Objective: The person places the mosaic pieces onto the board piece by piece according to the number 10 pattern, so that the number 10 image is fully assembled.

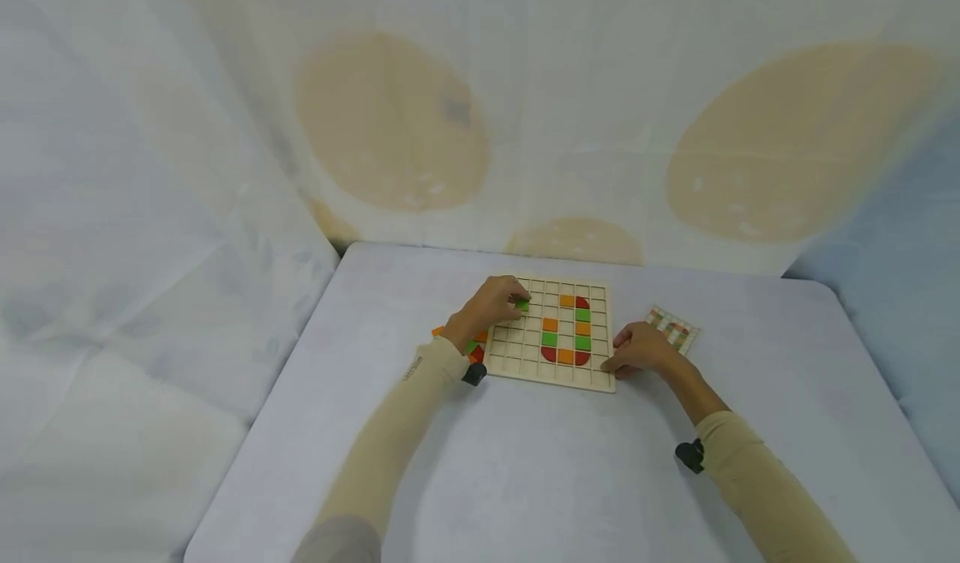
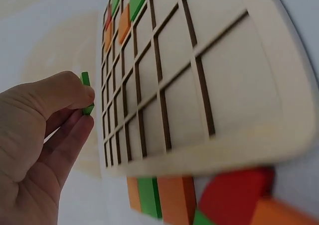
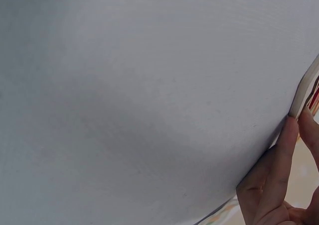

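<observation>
- Draped spotted cloth walls in my pale table [image 1: 525, 463]. From the head view, the wooden grid board [image 1: 551, 334] lies at the middle, already bearing orange, green and red tiles on its right half. My left hand [image 1: 491, 305] pinches a green tile [image 1: 522, 305] over the far-left cells, while my right hand [image 1: 641, 351] steadies the board's near-right edge, so it won't slide.
- Left wrist view: thumb and forefinger clamp the green tile [image 2: 86, 93] just off the board [image 2: 199, 85]; spare tiles [image 2: 199, 200] lie beside it.
- Right wrist view: straight fingers [image 3: 279, 160] press the board's edge [image 3: 306, 88], grasping nothing.
</observation>
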